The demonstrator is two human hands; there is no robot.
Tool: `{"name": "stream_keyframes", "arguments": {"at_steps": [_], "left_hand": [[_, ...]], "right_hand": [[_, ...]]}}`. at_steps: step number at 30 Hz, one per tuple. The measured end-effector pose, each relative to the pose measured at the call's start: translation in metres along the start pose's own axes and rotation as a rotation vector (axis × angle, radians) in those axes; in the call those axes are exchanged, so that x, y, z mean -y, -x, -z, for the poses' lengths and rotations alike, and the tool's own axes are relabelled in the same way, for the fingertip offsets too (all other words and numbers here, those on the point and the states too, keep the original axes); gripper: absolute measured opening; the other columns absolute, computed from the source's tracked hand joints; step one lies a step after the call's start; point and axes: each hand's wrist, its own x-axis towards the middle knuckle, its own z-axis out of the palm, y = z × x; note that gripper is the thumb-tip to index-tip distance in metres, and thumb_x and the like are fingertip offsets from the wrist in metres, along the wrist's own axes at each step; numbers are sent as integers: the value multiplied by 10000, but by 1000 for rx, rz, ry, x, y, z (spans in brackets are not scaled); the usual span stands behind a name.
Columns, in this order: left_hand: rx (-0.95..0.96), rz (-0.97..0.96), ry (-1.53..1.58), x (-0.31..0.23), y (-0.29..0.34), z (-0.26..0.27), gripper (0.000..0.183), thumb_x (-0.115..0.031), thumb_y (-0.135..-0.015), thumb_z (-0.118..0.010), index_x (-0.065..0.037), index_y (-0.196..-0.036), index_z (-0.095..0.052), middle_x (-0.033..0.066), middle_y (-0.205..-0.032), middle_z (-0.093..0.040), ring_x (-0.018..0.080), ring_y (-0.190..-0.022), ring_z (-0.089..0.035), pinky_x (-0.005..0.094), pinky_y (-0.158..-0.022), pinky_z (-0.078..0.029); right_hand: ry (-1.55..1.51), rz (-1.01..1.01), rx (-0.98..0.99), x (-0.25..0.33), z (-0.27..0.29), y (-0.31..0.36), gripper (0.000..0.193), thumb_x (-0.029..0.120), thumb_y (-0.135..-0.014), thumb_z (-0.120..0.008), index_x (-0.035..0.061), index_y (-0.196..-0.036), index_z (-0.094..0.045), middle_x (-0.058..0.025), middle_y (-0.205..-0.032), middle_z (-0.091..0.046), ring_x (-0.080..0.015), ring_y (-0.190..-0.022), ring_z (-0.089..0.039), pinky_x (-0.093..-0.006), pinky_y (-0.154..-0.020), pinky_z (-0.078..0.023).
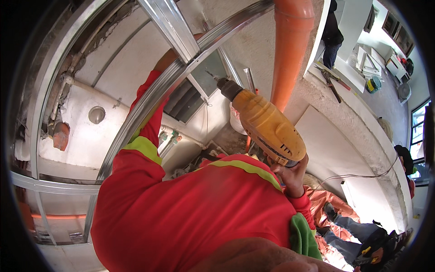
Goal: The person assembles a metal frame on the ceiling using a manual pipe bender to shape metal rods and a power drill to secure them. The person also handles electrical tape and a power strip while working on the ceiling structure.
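Note:
My right hand [292, 176] is wrapped round the handle of a worn yellow drill [271, 124]. Its black chuck and thin bit point up and left, the tip apart from the metal framing. My left arm, in a red sleeve with a yellow-green band, reaches up behind a shiny metal channel [140, 106]. A metal stud [170, 25] meets this channel near my left hand [198, 36]. Only a sliver of that hand shows past the stud; its fingers are hidden.
A thick orange pipe [293, 50] runs beside the drill. Hand tools with red and dark handles [333, 82] lie on a concrete ledge [362, 118], with a cable [358, 176] across it. Other people [332, 38] are at the upper right and lower right. A teal bucket [374, 85] stands beyond.

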Motion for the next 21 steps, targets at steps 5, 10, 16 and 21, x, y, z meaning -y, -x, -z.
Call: {"name": "stream_keyframes", "arguments": {"at_steps": [5, 10, 16, 21], "left_hand": [[-335, 61, 788, -63, -14, 22, 653, -503, -925, -697, -31, -1362, -588, 75, -1017, -676, 199, -925, -641, 317, -832, -523], [-59, -205, 1154, -113, -11, 10, 875, -772, -866, -561, -52, -1363, -559, 98, -1087, -630, 276, -962, -611, 426, -859, -499], [53, -132, 1270, -110, -19, -16, 1039, -941, -772, -464, -61, -1309, -595, 54, -985, -594, 198, -834, -569, 370, -846, -452], [334, -319, 1280, -111, -26, -7, 1048, -921, -730, -576, -72, -1343, -565, 35, -938, -562, 151, -862, -541, 323, -814, -433]], "right_hand": [[113, 35, 0, 21, -7, -5, 1066, 446, -591, -990, -63, -1384, -492, -113, -1141, -711, -174, -1051, -679, -331, -924, -531], [98, 33, 12, 25, -16, -10, 1046, 431, -613, -985, -66, -1387, -487, -115, -1142, -716, -170, -1053, -676, -329, -923, -529], [133, 23, 57, 23, -20, -13, 992, 408, -662, -969, -69, -1383, -483, -119, -1117, -729, -169, -1055, -679, -327, -927, -527], [122, 34, 68, 22, -21, -16, 940, 374, -689, -958, -71, -1370, -488, -125, -1105, -730, -164, -1050, -680, -328, -933, -522]]}}
